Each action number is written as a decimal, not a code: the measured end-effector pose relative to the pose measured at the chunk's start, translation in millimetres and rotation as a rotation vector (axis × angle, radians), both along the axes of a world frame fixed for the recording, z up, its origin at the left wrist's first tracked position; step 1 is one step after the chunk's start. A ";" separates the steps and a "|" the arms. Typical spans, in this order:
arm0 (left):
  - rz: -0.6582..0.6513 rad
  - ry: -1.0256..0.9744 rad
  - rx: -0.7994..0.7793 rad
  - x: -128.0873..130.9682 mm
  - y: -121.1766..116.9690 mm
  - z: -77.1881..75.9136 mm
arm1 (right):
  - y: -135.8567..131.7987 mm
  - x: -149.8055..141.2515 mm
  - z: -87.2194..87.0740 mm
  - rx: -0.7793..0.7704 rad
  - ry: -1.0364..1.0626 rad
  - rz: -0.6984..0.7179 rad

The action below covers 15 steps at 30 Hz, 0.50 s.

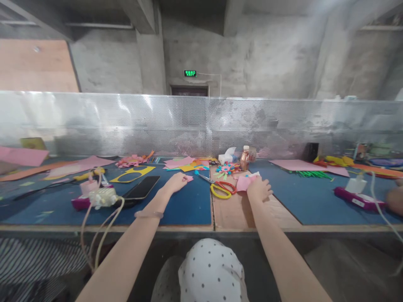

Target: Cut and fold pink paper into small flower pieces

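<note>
My left hand [178, 183] is closed on a small pink paper piece [189, 178], just above the blue mat. To the right, my right hand [260, 189] has its thumb side against a larger pink paper piece [244, 183], its other fingers curled over the brown board. Between the hands lie scissors [222, 189] with yellow and red handles, blades pointing up and left. Behind them sits a colourful paper flower [227, 168] in pink, blue and red. How firmly the right fingers grip the pink paper is partly hidden.
A black phone [143, 187] and a power strip with cables [102, 197] lie left. Yellow paper with round cutouts [134, 173] is behind the phone. A bottle [244, 158] stands near the perforated metal screen [189, 126]. Another person's hand [395, 198] shows at far right.
</note>
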<state>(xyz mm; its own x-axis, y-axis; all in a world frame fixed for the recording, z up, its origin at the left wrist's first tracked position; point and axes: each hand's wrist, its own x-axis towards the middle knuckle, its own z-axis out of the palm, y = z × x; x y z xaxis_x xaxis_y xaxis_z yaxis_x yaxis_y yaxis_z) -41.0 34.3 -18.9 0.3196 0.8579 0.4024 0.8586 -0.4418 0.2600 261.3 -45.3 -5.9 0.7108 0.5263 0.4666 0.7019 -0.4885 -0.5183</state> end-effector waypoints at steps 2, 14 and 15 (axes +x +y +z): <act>-0.003 -0.013 0.000 0.3 -1.0 0.1 | -1.3 -0.3 1.6 0.015 0.003 -0.005; -0.069 -0.052 -0.010 3.6 -6.2 3.1 | 15.5 18.4 5.0 -0.097 0.259 -0.050; -0.065 -0.044 0.002 3.9 -5.6 2.6 | 17.9 21.7 5.6 -0.113 0.274 -0.056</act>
<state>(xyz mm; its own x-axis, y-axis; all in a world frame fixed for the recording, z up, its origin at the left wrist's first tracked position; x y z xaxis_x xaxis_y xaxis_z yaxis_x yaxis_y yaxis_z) -37.1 28.7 -16.3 0.3562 0.8352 0.4190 0.8159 -0.4966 0.2962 282.9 -27.3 -0.4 0.8316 0.5205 0.1936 0.5136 -0.5881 -0.6248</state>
